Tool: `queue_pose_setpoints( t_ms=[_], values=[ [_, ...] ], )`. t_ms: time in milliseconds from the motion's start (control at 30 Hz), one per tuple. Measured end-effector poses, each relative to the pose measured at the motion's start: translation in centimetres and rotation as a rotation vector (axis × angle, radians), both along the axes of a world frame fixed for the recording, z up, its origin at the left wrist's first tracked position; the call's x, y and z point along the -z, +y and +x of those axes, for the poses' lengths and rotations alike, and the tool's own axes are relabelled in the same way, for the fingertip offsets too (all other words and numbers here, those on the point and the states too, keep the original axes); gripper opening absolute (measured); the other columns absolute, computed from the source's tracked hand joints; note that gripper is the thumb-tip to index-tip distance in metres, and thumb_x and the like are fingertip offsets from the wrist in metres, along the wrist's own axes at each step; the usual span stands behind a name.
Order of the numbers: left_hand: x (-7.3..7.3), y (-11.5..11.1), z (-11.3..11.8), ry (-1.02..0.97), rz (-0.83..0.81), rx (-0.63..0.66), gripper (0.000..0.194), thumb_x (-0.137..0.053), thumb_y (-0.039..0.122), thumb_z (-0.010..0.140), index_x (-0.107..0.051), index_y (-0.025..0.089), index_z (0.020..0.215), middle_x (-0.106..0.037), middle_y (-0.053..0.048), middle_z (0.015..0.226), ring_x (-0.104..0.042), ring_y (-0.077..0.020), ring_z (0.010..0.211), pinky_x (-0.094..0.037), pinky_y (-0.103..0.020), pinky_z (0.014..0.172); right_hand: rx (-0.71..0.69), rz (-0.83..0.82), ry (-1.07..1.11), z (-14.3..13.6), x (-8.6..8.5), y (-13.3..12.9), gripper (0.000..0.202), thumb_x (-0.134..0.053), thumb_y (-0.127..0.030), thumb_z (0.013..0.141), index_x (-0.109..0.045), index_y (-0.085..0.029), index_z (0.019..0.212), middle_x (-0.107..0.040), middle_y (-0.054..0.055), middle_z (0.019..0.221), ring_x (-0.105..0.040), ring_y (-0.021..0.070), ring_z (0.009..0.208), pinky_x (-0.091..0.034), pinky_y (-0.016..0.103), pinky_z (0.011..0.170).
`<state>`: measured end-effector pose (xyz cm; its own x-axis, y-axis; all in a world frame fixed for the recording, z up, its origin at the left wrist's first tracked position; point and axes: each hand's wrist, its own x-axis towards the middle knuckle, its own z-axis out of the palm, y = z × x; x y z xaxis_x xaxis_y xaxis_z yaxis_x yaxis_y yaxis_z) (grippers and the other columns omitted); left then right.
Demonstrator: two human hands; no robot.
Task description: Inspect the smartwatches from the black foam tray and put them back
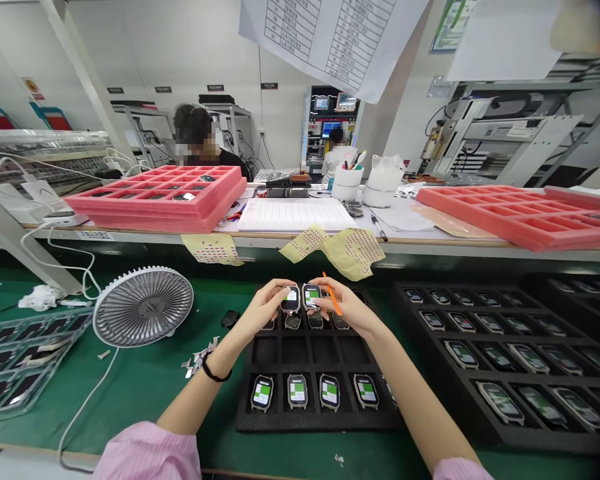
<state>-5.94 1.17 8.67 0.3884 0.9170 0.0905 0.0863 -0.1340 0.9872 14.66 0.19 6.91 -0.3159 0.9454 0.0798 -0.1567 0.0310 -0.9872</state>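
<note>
My left hand grips a smartwatch body with a lit screen, thumb on its face. Close beside it, my right hand holds a second smartwatch body, its screen white and green. An orange stick, perhaps a pry tool, is also tucked in the right hand. Both hands are over the far part of a black foam tray. In the tray's near row lie several watch bodies with lit screens; the row behind has bare compartments, and more watches lie beyond, partly hidden by my hands.
A white fan and clear trays stand left. More black trays with watches lie right. Pink foam trays sit on the shelf, with a paper form between them. Two people are in the background.
</note>
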Motion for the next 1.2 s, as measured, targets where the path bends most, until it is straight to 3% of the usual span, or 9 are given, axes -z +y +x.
queue_pose_setpoints(
  t_ms=[167,300,433,600,733,833,933,1200],
  values=[
    [0.3,0.0,0.2,0.017,0.013,0.074,0.040,-0.054,0.047,0.084,-0.056,0.017,0.111,-0.057,0.000,0.077,-0.036,-0.0041,0.046,-0.026,-0.018,0.040,0.090,0.008,-0.017,-0.3,1.0,0.2,0.030,-0.068,-0.037,0.077,-0.057,-0.019,0.098,-0.062,0.000,0.082,-0.066,0.0134,0.058,-0.038,0.019,0.039],
    [0.4,-0.3,0.5,0.017,0.018,0.100,0.041,-0.055,0.048,0.084,-0.055,0.017,0.111,-0.061,-0.002,0.084,-0.045,-0.0070,0.054,-0.032,-0.019,0.044,0.130,0.046,-0.047,-0.2,0.8,-0.1,0.031,-0.059,-0.045,0.083,-0.057,-0.019,0.097,-0.061,0.000,0.073,-0.065,0.0141,0.057,-0.040,0.020,0.041],
    [0.7,-0.2,0.5,-0.006,0.040,0.120,0.039,-0.059,0.045,0.084,-0.055,0.016,0.110,-0.064,-0.007,0.102,-0.059,-0.0134,0.078,-0.045,-0.022,0.064,0.075,0.072,-0.082,0.1,0.7,-0.3,0.031,-0.061,-0.043,0.083,-0.056,-0.021,0.104,-0.063,0.002,0.086,-0.063,0.0128,0.061,-0.045,0.022,0.046],
    [1.0,0.2,0.3,-0.014,0.068,0.138,0.038,-0.063,0.042,0.082,-0.055,0.016,0.109,-0.063,-0.009,0.108,-0.060,-0.0184,0.093,-0.047,-0.029,0.080,0.034,0.055,-0.106,0.2,0.5,-0.6,0.031,-0.063,-0.039,0.082,-0.055,-0.023,0.107,-0.061,0.005,0.105,-0.059,0.0085,0.056,-0.047,0.024,0.049],
    [0.9,0.2,0.3,-0.021,0.077,0.121,0.038,-0.065,0.043,0.081,-0.055,0.016,0.106,-0.064,-0.007,0.103,-0.060,-0.0169,0.089,-0.047,-0.027,0.077,-0.001,0.061,-0.115,0.2,0.2,-0.9,0.032,-0.062,-0.038,0.083,-0.054,-0.023,0.111,-0.061,0.005,0.107,-0.059,0.0084,0.055,-0.050,0.026,0.053],
    [0.5,0.1,0.2,-0.014,0.047,0.101,0.038,-0.059,0.047,0.084,-0.056,0.016,0.106,-0.062,-0.003,0.092,-0.055,-0.0101,0.067,-0.043,-0.021,0.059,-0.009,0.061,-0.121,0.3,0.0,-0.9,0.035,-0.062,-0.038,0.082,-0.053,-0.023,0.112,-0.060,0.005,0.108,-0.060,0.0097,0.058,-0.050,0.027,0.053],
    [0.1,0.0,0.1,0.041,0.014,0.072,0.040,-0.049,0.051,0.088,-0.057,0.017,0.108,-0.057,0.001,0.078,-0.039,-0.0048,0.047,-0.031,-0.019,0.043,0.003,0.060,-0.127,0.3,-0.2,-1.0,0.035,-0.063,-0.038,0.082,-0.053,-0.023,0.112,-0.060,0.005,0.107,-0.058,0.0079,0.054,-0.049,0.026,0.051],
    [0.4,0.0,-0.1,0.006,0.026,0.136,0.036,-0.057,0.044,0.086,-0.053,0.017,0.111,-0.060,-0.004,0.094,-0.042,-0.0065,0.057,-0.028,-0.018,0.044,0.019,0.082,-0.090,0.3,-0.2,-1.0,0.032,-0.061,-0.040,0.083,-0.055,-0.022,0.108,-0.061,0.004,0.100,-0.059,0.0093,0.056,-0.049,0.025,0.051]
  ],
)
